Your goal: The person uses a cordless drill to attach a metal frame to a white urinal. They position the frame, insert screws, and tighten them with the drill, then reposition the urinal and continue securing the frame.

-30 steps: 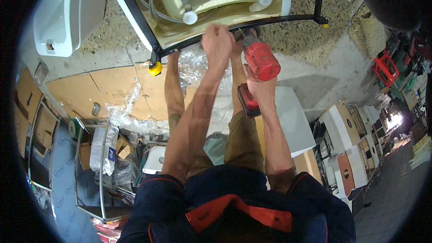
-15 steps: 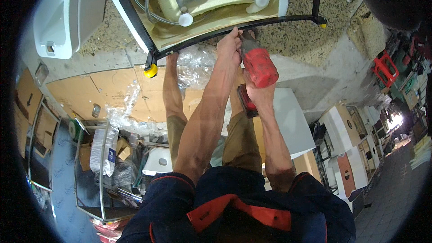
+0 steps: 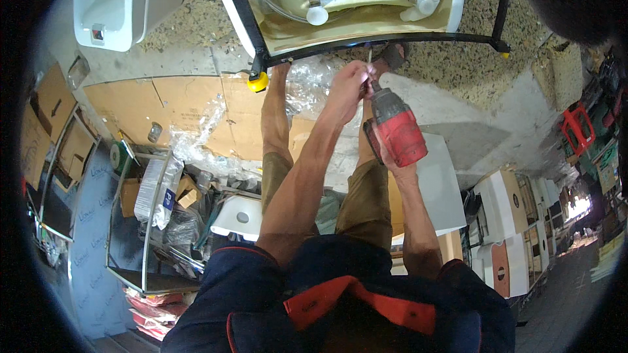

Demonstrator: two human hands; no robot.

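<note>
My right hand [image 3: 400,168] is wrapped around the grip of a red and black cordless drill [image 3: 400,136], its nose angled away from me. At the front of the drill, the fingers of my left hand [image 3: 348,88] are pinched together; a slim pale shaft shows past them, too small to make out. Both hands are just short of a black metal rail [image 3: 425,37]. That rail runs along the near edge of an overturned white tub [image 3: 459,0] with a cream underside. A yellow-capped foot [image 3: 258,83] stands at the rail's left corner.
Flattened cardboard [image 3: 190,108] and clear plastic wrap [image 3: 311,85] lie around my feet. Another white basin [image 3: 108,10] stands at the far left. Behind me to the left is a metal-framed bin [image 3: 145,261] of scraps; a red stool [image 3: 577,129] stands on the right.
The drill and both hands have drawn back toward me from the black rail, exposing the slim shaft. My view has shifted, so the tub appears farther right and higher.
</note>
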